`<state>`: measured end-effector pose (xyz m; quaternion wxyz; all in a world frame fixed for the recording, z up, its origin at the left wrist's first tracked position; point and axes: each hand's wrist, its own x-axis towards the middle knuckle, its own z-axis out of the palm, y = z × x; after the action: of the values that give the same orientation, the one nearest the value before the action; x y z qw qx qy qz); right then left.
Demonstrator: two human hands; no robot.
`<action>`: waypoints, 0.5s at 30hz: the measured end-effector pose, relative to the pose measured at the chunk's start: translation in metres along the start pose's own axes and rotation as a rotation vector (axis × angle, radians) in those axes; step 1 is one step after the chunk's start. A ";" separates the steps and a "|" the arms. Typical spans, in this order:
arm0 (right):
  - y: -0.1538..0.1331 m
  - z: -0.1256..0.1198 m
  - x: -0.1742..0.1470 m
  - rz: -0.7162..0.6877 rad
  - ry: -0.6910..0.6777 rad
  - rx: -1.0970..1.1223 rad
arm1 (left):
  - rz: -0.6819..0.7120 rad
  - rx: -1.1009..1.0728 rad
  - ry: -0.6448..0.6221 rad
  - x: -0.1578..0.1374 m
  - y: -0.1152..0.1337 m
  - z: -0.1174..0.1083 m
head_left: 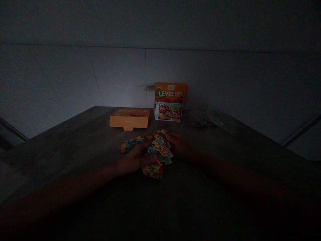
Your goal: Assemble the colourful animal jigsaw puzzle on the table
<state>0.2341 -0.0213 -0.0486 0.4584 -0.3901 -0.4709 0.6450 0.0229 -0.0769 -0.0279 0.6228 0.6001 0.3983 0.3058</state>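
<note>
Dim light falls on a heap of colourful jigsaw puzzle pieces (158, 147) in the middle of the table. My left hand (135, 160) grips the heap from the left, its thumb across the front and fingers behind, with pieces between them. On the other side, my right hand (181, 146) curves its fingers against the right edge of the same pieces; its fingertips are partly hidden. More loose pieces (130, 144) lie just beyond my left hand, and some stick out below its thumb.
An orange box (129, 123) with a front flap lies at the back left of the table (82, 134). An upright orange "LEVEL UP!" box (172, 95) has a farm picture card (169, 112) leaning before it. Clear plastic packaging (215, 118) lies at the back right, near the wall (120, 77).
</note>
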 end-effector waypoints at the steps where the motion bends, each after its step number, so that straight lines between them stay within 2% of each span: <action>1: 0.000 -0.001 0.000 0.006 0.001 -0.006 | 0.002 -0.027 -0.037 0.000 0.000 -0.001; 4: 0.002 -0.002 0.000 0.018 0.012 -0.008 | 0.005 -0.194 -0.168 -0.001 0.001 -0.006; 7: 0.002 -0.002 0.001 0.024 0.005 0.028 | 0.010 -0.350 -0.236 -0.001 0.001 -0.009; 12: 0.002 -0.002 0.003 0.023 0.010 0.067 | 0.008 -0.391 -0.252 0.002 -0.001 -0.009; 15: 0.002 -0.003 0.003 0.025 0.003 0.074 | -0.023 -0.369 -0.218 0.002 -0.004 -0.009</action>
<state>0.2356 -0.0176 -0.0515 0.4652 -0.3796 -0.4412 0.6670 0.0159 -0.0710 -0.0315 0.7649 0.5010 0.2725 0.2995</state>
